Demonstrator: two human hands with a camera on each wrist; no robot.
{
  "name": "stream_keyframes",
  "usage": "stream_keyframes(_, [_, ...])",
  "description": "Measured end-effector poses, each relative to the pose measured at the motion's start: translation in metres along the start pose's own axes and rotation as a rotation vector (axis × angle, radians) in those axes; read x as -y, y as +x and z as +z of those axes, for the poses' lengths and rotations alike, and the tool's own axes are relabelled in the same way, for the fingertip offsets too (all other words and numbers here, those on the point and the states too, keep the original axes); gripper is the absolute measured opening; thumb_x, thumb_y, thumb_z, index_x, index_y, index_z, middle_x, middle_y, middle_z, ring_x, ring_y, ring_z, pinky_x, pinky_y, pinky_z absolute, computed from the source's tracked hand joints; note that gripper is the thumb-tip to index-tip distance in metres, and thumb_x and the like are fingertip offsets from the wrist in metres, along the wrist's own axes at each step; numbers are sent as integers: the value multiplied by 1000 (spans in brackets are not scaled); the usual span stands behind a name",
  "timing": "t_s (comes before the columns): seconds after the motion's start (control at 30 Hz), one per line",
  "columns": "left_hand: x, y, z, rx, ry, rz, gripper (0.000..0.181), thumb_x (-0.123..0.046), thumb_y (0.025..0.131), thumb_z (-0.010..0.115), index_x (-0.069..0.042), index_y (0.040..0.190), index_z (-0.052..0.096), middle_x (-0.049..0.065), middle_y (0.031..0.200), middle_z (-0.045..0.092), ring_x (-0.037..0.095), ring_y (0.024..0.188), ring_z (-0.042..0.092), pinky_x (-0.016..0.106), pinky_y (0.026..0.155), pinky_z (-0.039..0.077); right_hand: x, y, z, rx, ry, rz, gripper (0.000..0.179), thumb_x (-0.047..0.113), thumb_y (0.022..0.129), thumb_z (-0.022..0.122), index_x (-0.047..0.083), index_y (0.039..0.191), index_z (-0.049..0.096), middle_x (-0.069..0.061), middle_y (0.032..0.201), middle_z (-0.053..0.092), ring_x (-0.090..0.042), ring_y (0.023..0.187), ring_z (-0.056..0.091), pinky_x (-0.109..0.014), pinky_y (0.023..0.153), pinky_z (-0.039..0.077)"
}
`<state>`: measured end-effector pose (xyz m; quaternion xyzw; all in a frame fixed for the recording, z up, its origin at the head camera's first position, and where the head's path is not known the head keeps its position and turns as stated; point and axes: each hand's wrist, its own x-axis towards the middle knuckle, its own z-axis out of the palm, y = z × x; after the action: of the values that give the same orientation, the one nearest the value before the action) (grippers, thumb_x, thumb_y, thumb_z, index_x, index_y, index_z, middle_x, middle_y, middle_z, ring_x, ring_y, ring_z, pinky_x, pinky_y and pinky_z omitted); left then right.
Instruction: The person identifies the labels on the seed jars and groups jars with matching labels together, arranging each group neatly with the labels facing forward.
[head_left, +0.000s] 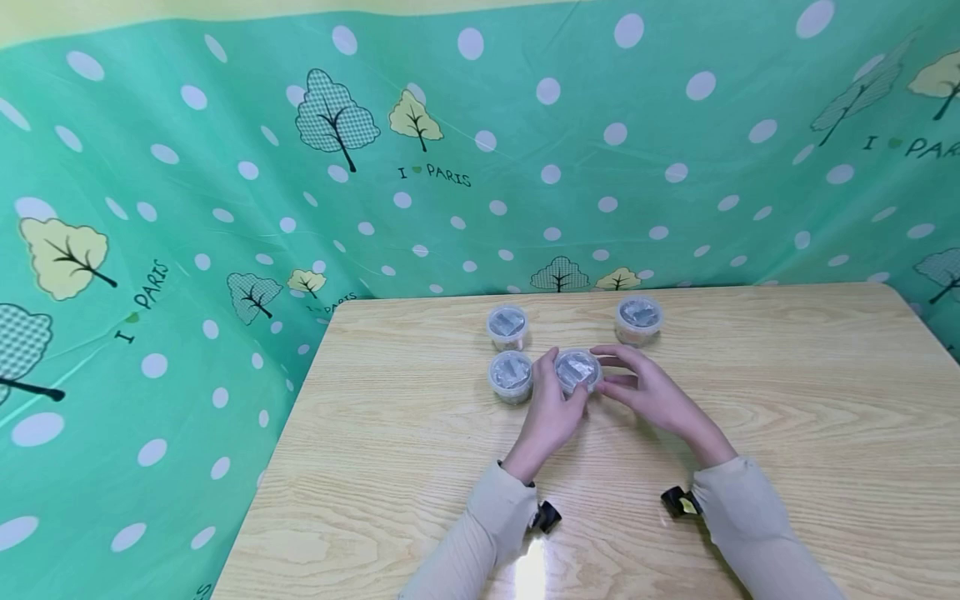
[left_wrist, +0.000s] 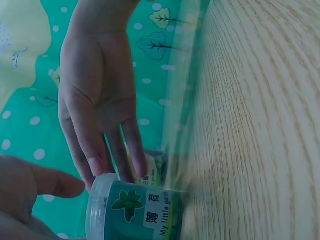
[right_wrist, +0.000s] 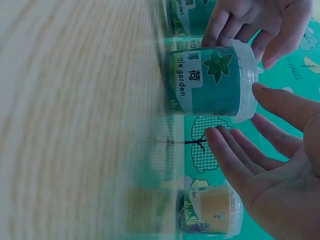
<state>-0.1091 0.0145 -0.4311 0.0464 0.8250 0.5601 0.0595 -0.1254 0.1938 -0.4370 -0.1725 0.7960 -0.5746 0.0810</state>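
A small round tub (head_left: 577, 371) with a clear lid stands on the table between my two hands. Its green label with a mint leaf faces the right wrist camera (right_wrist: 205, 82). My left hand (head_left: 552, 412) is at the tub's left side, its fingers partly hidden behind it. The left thumb (left_wrist: 57, 182) lies close to the lid, apparently just apart from it. On the right side, my right hand (head_left: 648, 392) has its thumb at the lid's rim and its other fingers loosely spread. A second tub (head_left: 512, 377) stands left of my left hand.
Behind that second tub stands another lidded tub (head_left: 507, 327). Farther right at the back is a tub (head_left: 638, 320) with an orange label. The wooden table (head_left: 360, 467) meets a green dotted cloth (head_left: 450, 225) at its back and left edges.
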Motion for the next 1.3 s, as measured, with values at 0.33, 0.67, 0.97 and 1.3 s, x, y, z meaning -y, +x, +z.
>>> stream_keyframes(0.33, [0,3,-1,11,26,10,63,-12,96,60,0,149,29,20,146,35,32,138,40,44,118,35,5,2,-2,-49,-52,-36,51,-3,91,65,-7,138,47,-27,139,48,-45,128,49,-54,106,46])
stream_keyframes(0.67, [-5,5,-2,-7,79,65,57,-14,95,61,-4,147,37,16,147,38,29,135,44,42,116,38,10,2,-8,-118,-121,-41,44,0,94,64,-3,136,51,-22,137,52,-38,129,49,-50,106,47])
stream_keyframes(0.97, [-15,11,-3,-10,93,64,55,-18,97,59,-10,148,39,12,150,38,27,134,46,43,113,41,10,4,-13,-189,-162,-78,39,-2,93,64,-4,131,55,-22,132,56,-38,124,53,-49,102,50])
stream_keyframes(1.3, [-21,21,2,-8,98,56,56,-20,98,58,-11,150,37,9,151,37,26,136,44,41,115,40,11,6,-21,-240,-190,-92,44,-2,92,65,-5,134,52,-23,132,56,-40,121,55,-43,101,52])
